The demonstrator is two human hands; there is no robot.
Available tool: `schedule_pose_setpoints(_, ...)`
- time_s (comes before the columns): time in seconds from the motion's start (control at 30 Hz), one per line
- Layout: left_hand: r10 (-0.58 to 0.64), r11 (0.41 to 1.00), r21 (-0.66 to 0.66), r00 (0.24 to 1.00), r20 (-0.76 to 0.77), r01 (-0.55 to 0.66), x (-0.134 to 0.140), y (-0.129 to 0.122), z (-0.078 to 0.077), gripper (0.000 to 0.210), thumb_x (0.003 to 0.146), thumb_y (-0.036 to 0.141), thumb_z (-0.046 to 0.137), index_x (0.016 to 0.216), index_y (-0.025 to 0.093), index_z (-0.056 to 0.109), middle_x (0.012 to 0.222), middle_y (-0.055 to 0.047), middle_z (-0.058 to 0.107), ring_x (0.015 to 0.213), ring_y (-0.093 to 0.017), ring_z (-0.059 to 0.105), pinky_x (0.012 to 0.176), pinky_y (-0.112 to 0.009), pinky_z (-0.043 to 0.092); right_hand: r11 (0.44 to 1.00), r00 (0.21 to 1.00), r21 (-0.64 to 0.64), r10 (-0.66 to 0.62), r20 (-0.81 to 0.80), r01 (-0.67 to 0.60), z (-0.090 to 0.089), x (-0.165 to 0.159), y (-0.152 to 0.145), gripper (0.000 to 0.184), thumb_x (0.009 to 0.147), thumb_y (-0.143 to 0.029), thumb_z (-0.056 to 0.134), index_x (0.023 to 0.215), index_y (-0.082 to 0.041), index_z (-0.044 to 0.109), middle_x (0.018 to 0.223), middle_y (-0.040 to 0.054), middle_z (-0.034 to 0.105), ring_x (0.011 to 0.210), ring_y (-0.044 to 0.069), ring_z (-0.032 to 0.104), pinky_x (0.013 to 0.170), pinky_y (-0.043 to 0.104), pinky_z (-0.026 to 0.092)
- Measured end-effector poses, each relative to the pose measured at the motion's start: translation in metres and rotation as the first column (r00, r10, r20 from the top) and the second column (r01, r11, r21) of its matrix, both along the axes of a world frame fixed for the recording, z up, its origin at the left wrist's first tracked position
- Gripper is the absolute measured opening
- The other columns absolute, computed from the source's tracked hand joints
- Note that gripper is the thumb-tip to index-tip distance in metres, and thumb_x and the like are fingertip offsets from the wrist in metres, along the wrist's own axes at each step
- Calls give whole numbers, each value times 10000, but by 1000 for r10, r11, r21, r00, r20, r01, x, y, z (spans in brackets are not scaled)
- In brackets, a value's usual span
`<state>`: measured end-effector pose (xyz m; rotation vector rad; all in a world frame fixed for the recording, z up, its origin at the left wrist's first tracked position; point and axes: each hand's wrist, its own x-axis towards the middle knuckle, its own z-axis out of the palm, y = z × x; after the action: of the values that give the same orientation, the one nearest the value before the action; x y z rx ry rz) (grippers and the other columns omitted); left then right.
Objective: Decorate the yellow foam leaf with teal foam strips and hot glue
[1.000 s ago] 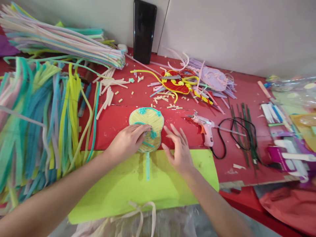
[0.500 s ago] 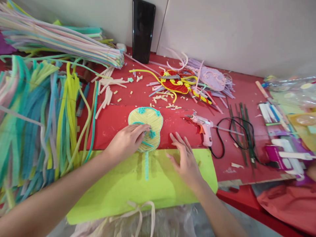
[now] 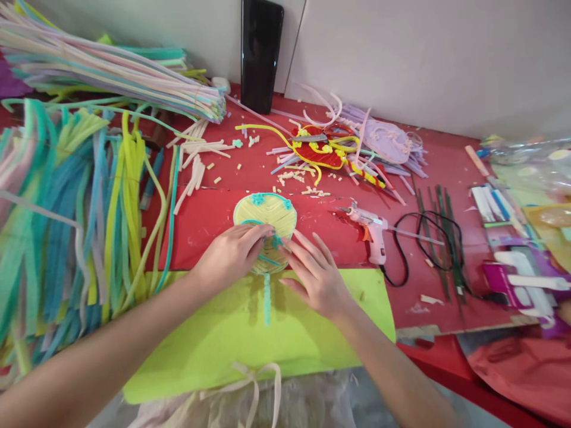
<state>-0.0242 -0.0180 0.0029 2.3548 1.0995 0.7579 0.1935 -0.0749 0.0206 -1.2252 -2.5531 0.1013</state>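
Note:
A round fan point(image 3: 280, 217) made of pale yellow pipe cleaners, edged in teal, lies on the red tabletop. Its teal handle point(image 3: 267, 300) points toward me over a lime-green sheet point(image 3: 232, 345). Small teal flowers point(image 3: 257, 199) sit near its far edge. With thumb and fingertips closed, my left hand point(image 3: 232, 252) pinches a curved teal pipe cleaner point(image 3: 252, 222) at the fan's middle; the fingers partly hide it. My right hand point(image 3: 319, 276) is open, fingers stretched out, its fingertips at the fan's right side by another teal flower point(image 3: 276, 241), which they partly cover.
A pink glue gun point(image 3: 377, 238) with a black cord lies to the right. Bundled pipe cleaners point(image 3: 66, 208) fill the left side. Behind are a red and yellow piece point(image 3: 316, 157), a lilac piece point(image 3: 386, 142), several cut scraps and a phone point(image 3: 261, 56) against the wall.
My right hand has moved left from the red tabletop to the fan's right side. My left hand keeps its pinch at the fan's middle.

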Motion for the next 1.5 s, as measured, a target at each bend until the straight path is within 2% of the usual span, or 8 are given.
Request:
schedule_pose_setpoints(0.13, -3, 1000, 4, 1000, 16, 3, 0, 1, 1, 267, 917, 154, 437, 1157, 179, 551, 1061, -67, 687, 979, -182, 649, 869, -353, 531, 999, 999, -12, 40, 35, -40, -4, -2, 7, 529, 922, -407, 482, 1383, -155, 424, 1401, 78, 488, 1362, 265, 355, 1170, 504, 239)
schedule_pose_setpoints(0.57, 1, 1000, 15, 1000, 13, -1, 1, 0, 0, 264, 927, 171, 428, 1160, 180, 553, 1062, -68, 687, 989, -183, 648, 868, -352, 531, 998, 998, 37, 47, 42, -49, -9, -3, 6, 468, 923, -358, 495, 1336, -139, 479, 1349, 83, 544, 1335, 261, 399, 1173, 519, 216)
schedule_pose_setpoints(0.73, -2, 1000, 11, 1000, -6, 2, 0, 0, 0, 270, 921, 165, 443, 1171, 164, 543, 1066, -72, 686, 985, -188, 645, 867, -356, 528, 999, 995, 31, 9, -97, -6, -11, -5, 9, 385, 930, -212, 471, 1310, -153, 492, 1263, 80, 613, 1292, 221, 459, 1147, 475, 283)
schedule_pose_setpoints(0.83, 1, 1000, 10, 1000, -21, 0, 0, -1, -1, 273, 920, 161, 442, 1174, 164, 543, 1079, -71, 682, 993, -190, 641, 879, -359, 520, 997, 970, 29, -63, -234, 72, -10, -6, 18, 322, 929, -109, 433, 1211, -201, 558, 1100, 42, 696, 1142, 166, 581, 1078, 402, 374)
schedule_pose_setpoints(0.9, 4, 1000, 2, 1000, -25, -4, 0, -1, 0, 277, 922, 161, 433, 1177, 172, 542, 1078, -66, 682, 997, -188, 640, 880, -354, 517, 996, 960, 25, -76, -270, 86, -7, -6, 27, 242, 924, -109, 462, 1083, -207, 616, 976, 27, 722, 996, 152, 633, 1010, 367, 411)
schedule_pose_setpoints(1.07, 2, 1000, -11, 1000, -29, -3, -1, 0, 1, 284, 922, 166, 429, 1182, 182, 541, 1065, -61, 682, 979, -182, 644, 865, -338, 516, 996, 972, -84, -30, -233, 10, 8, -5, 56, 79, 889, -191, 579, 876, -205, 655, 824, -2, 716, 825, 145, 612, 811, 316, 398)
schedule_pose_setpoints(1.23, 8, 1000, 6, 999, -45, -7, 0, 0, 2, 281, 915, 163, 436, 1173, 158, 549, 1045, -70, 685, 948, -184, 648, 848, -334, 516, 966, 980, -220, 101, -169, -138, 19, -3, 76, 69, 872, -206, 607, 820, -201, 654, 826, -15, 694, 870, 143, 572, 793, 288, 340)
schedule_pose_setpoints(1.5, -1, 1000, 1, 1000, -21, 1, -1, 1, 2, 290, 913, 159, 424, 1170, 159, 558, 1051, -76, 684, 953, -183, 645, 861, -339, 512, 945, 977, -259, 169, -130, -198, 19, -4, 81, 129, 900, -244, 562, 808, -197, 639, 832, 9, 660, 883, 156, 542, 796, 294, 309)
